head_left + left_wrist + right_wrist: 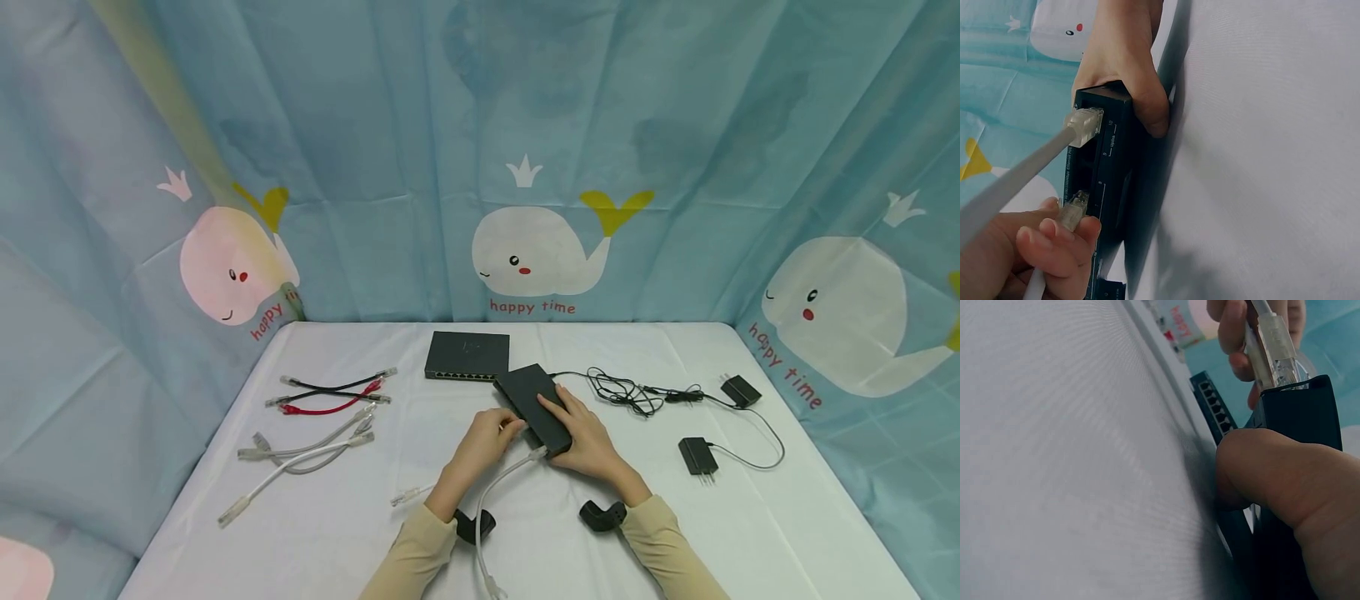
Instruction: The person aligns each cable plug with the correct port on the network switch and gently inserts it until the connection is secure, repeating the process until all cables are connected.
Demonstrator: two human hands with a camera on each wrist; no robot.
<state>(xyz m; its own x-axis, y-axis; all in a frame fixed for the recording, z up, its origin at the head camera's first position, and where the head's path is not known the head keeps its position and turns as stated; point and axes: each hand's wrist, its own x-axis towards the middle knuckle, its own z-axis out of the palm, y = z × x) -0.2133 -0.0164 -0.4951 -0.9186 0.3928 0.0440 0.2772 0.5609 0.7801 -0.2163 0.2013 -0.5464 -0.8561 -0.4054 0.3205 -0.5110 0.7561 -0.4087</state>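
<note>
- Switch (534,408), head view: held tilted above the near-middle of the tabletop (750,533), probably light and rigid, its smooth shell perhaps a little slippery; the long sides seem best to grip. It is a flat, dark slab with a grey cable (495,483) at its near end. The right fingers (557,408) wrap its right side; the left fingers (511,429) are at its left edge.
- Left wrist view: the left fingers, nearly closed, pinch a clear plug (1074,211) against the port row. The plug's latch looks fragile, so its body is likely the place to hold. Pale lettering marks the switch's port face.
- Right wrist view: the right thumb is bent over the switch's edge; its other fingers are out of sight.
</note>
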